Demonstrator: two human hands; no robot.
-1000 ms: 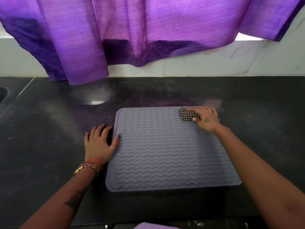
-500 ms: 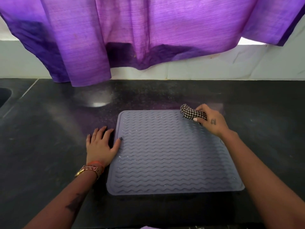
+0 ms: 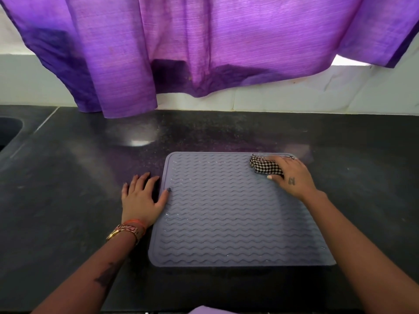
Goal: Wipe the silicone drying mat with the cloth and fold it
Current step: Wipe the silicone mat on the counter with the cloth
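A grey silicone drying mat point(image 3: 231, 214) with wavy ridges lies flat on the black counter point(image 3: 68, 200). Small water drops glint on its ridges. My right hand point(image 3: 292, 177) presses a bunched black-and-white checked cloth point(image 3: 264, 167) onto the mat's far right corner. My left hand point(image 3: 141, 199) rests flat on the counter at the mat's left edge, fingers spread, with the thumb tip on the mat's rim.
A purple curtain point(image 3: 204, 48) hangs over the back of the counter, in front of a white tiled wall point(image 3: 317, 96). A sink point(image 3: 6, 132) cuts into the counter at the far left. The counter's front edge runs just below the mat.
My right hand lifted the cloth slightly at the mat's far right corner, then pressed it back down there. My left hand stayed put. The view shifted down a little.
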